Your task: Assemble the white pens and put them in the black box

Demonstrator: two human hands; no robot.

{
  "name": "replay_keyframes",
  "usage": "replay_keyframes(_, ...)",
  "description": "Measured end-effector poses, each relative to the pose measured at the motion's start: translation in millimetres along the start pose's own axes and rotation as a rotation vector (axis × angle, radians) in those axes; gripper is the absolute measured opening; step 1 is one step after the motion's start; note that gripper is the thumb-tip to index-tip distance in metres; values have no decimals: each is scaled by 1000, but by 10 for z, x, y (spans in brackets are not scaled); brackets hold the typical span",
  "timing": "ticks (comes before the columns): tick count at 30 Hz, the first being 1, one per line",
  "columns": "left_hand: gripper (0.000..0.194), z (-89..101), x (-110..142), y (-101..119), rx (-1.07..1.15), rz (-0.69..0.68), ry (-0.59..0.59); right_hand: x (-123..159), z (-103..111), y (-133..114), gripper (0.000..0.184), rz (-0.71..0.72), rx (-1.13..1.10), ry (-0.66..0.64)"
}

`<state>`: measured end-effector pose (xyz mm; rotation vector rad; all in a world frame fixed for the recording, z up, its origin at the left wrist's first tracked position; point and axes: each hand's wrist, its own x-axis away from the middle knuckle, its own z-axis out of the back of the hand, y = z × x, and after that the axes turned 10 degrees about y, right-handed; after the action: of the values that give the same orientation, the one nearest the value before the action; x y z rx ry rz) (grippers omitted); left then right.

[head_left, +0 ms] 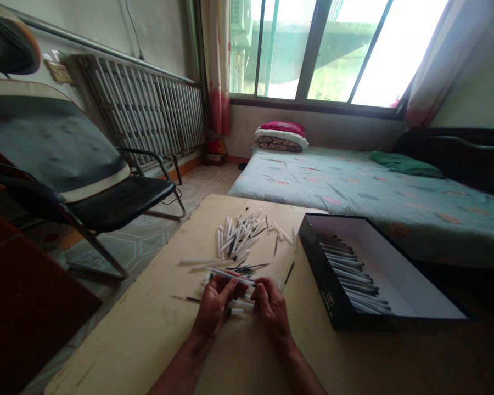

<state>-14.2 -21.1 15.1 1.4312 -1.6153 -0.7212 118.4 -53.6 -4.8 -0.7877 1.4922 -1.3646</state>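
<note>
Both my hands are over the table (148, 334), working at one slim white pen (226, 274). My left hand (213, 303) is closed around its barrel, with the thumb on top. At the dark right-hand end of the pen, my right hand (273, 307) pinches with thumb and fingertips; what small part sits there is hard to make out. Beyond the hands lies a loose heap of white pen barrels (241, 233). Thin dark refills (249, 268) are scattered between heap and hands. More white pieces (239, 310) lie beneath the hands, partly covered.
To the right stands an open black box (415, 269) with a white inside, holding a row of pens (354, 274). A bed (333, 170) adjoins the table's far side. On the left are a black chair (123, 197) and a dark red surface (28, 296).
</note>
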Motion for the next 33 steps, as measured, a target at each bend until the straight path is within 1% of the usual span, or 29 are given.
replay_keyframes(4,21,-1,1,5,-21,-7,4,0,-8,-10,26,40,25,-17)
replay_keyframes(6,22,-10,9,17,-30,-4,2,2,-9,-1,32,46,58,-19)
replay_keyframes(9,23,-19,16,27,-31,-2,9,6,-11,8,39,17,73,-7)
replay_keyframes(13,23,-14,6,22,-16,-8,29,12,-17,-5,32,-26,10,-28)
replay_keyframes(16,23,-16,5,27,-19,-8,24,20,-21,-17,29,-14,25,-30)
replay_keyframes(21,25,-29,10,41,-29,-5,22,22,-21,-4,41,29,91,-4)
replay_keyframes(25,25,-22,3,28,-12,-24,34,14,-23,13,31,-3,51,-33)
replay_keyframes(28,25,-20,7,23,-25,-25,30,16,-26,7,28,8,77,-17)
replay_keyframes(32,25,-29,17,32,-38,-27,9,23,-26,-6,39,18,101,0)
replay_keyframes(33,25,-30,16,34,-40,-27,11,24,-27,-6,39,12,92,0)
